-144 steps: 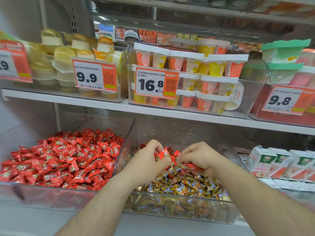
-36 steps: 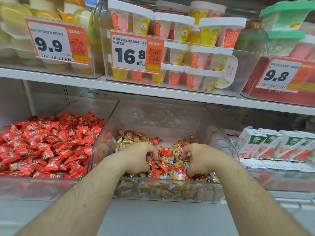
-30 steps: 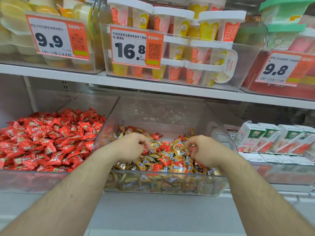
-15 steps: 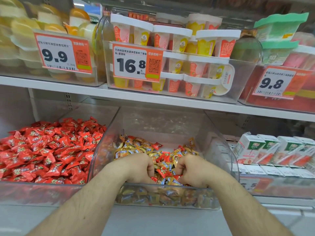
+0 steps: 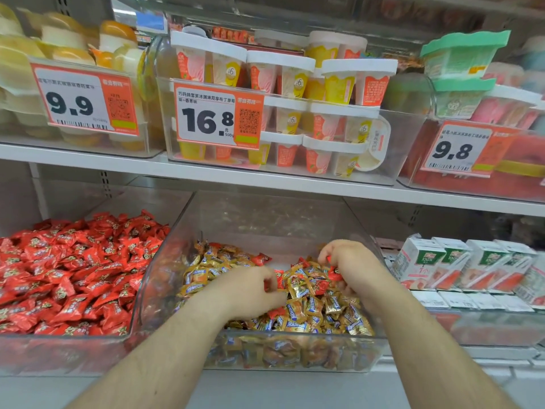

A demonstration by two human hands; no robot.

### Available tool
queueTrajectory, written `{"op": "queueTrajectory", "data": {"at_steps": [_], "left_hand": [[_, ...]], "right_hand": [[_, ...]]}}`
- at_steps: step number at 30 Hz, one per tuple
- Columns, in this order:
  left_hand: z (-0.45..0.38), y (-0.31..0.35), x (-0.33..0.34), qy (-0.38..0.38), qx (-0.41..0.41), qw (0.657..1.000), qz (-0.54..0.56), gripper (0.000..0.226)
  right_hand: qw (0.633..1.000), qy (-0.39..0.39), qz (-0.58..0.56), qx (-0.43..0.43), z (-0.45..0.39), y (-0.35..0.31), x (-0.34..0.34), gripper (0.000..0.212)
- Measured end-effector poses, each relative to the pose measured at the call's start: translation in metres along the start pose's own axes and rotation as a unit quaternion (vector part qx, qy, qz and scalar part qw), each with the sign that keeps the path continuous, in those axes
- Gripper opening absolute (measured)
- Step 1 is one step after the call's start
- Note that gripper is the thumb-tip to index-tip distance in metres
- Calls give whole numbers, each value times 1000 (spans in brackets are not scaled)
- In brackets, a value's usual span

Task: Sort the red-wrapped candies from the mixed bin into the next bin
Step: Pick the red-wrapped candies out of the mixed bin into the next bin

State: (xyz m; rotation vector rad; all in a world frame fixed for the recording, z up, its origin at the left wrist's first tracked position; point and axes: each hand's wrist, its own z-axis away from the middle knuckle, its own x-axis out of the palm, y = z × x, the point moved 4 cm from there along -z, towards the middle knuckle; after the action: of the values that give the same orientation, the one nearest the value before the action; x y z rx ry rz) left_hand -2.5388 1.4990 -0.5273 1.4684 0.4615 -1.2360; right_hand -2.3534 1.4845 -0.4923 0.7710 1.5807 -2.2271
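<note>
We're down in the mixed bin (image 5: 295, 219) with both hands, and the sorting is plainly mid-way: red pieces lie scattered among the gold-wrapped candies (image 5: 306, 311). Our left hand (image 5: 250, 290) sits knuckles-up over the middle of the heap, fingers curled under toward a red-wrapped candy (image 5: 276, 312) just at its near right side; a sliver of red shows at the fingertips, but we can't tell whether the hand has actually closed on anything. Our right hand (image 5: 351, 264) is farther back and to the right, fingers bunched together with red wrappers peeking out between them, so we judge it's pinched on a few pieces, though the fingers hide how many. Now the relation that matters: the red bin (image 5: 67, 352) stands immediately left of the mixed bin, the two clear walls touching, and its pile of red candies (image 5: 73, 270) is already deep. That puts the drop-off to the left of both hands, with our left hand the nearer one and our right needing to cross over it. One stray red candy (image 5: 261, 259) lies at the far middle, lengthwise left to right, between the two hands and a shade closer to the left. We'd expect the left hand to carry its catch over the shared wall.
</note>
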Motion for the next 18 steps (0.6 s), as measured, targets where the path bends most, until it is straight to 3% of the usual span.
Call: {"op": "queueTrajectory", "data": {"at_steps": [2,4,7,12,15,18], "left_hand": [[-4,1,6,-26,-11,999,-37,37],[-9,-2,6,-34,-16,999,-37,31],[-8,-15,-16,28,-34,999,-18,20],[3,-39,-40,121,-53,991,23,13],[5,-39,-34,110,-33,993,32,19],[3,-39,-26,81,-21,996,1,25]], "right_hand": [[1000,7,6,13,-5,0,4,24],[997,37,41,-52,-10,5,5,29],[984,63,149,-79,-15,9,6,39],[940,6,334,-63,-27,12,20,23],[933,-33,352,-68,-29,16,31,15],[953,-1,293,-72,-30,19,25,20]]}}
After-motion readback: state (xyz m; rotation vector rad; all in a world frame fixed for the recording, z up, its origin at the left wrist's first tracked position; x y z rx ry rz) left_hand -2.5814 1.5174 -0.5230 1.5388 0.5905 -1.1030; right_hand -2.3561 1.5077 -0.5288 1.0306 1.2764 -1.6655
